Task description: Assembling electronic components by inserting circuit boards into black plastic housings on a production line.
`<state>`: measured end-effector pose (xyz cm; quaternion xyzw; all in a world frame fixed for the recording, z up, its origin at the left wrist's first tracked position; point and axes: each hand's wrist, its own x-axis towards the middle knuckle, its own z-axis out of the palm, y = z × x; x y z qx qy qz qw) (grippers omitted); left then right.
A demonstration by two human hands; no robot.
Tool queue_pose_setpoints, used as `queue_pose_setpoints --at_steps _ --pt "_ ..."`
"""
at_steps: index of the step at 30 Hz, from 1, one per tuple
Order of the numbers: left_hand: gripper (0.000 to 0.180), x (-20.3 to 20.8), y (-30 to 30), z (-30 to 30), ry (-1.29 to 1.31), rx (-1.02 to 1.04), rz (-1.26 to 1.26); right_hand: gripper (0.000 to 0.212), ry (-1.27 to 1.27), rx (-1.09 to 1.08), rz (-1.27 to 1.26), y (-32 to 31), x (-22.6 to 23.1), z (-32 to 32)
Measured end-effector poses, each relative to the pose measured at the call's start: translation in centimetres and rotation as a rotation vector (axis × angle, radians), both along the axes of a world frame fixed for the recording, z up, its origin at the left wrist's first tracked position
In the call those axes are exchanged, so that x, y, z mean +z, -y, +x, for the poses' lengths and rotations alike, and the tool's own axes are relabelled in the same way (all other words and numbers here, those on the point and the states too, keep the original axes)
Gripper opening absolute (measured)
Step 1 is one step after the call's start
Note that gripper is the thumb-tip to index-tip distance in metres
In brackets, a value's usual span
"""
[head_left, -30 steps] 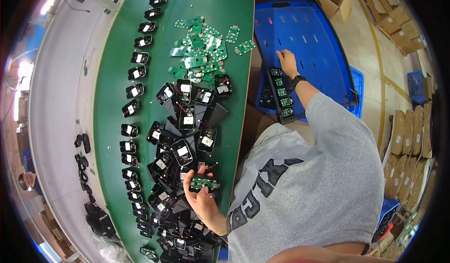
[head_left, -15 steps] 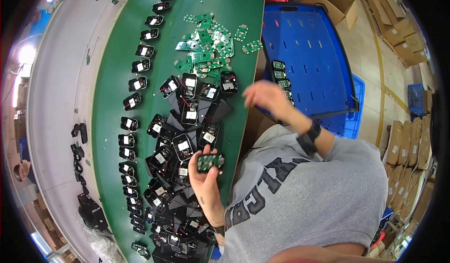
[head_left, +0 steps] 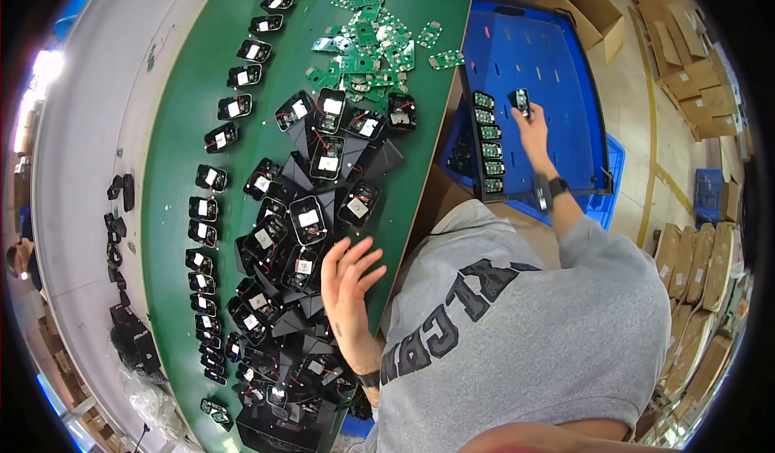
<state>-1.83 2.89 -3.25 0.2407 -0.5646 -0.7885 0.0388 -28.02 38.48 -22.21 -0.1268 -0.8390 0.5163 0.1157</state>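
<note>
Apparently you were mid-placement, right hand [head_left: 533, 135] pinching a black case [head_left: 521, 99] over the blue tray [head_left: 557, 148], left hand [head_left: 347, 298] spread empty; your next move likely needed alignment

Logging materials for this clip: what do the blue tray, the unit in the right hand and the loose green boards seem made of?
Blue tray: probably moulded plastic, fairly smooth, from its even colour and regular slots.
Unit in the right hand: black-sided, likely plastic, with green circuitry showing; finish too small to judge.
Loose green boards: likely resin laminate, glossy, given their bright highlights.
</note>
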Motion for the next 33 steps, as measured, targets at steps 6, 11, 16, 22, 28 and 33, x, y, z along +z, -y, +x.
queue_pose_setpoints --at_steps 6,11,16,22,28,33 --pt "0.038 2.0 0.7 1.3 -0.115 0.018 0.047 0.055 0.053 0.015 0.495 -7.0 -9.4 -8.7" --pt "0.033 1.9 2.0 3.1 -0.168 0.162 -0.006 0.054 0.016 0.397 0.339 -2.0 -9.7 -15.2" --pt "0.033 3.4 2.9 8.8 -0.117 0.351 -0.141 0.041 0.252 0.6 0.348 3.6 -9.2 -13.5" --pt "0.021 10.2 14.5 19.5 0.209 0.84 -0.835 0.041 -0.273 0.495 0.317 -5.5 -11.9 -14.1" --pt "0.037 2.3 35.9 39.5 1.173 0.661 -1.414 0.034 -0.552 0.126 0.072 5.5 -0.5 -10.8" --pt "0.045 -5.0 39.7 39.7 0.695 0.513 -1.008 0.025 -0.38 0.201 -0.616 14.2 14.4 -7.5"
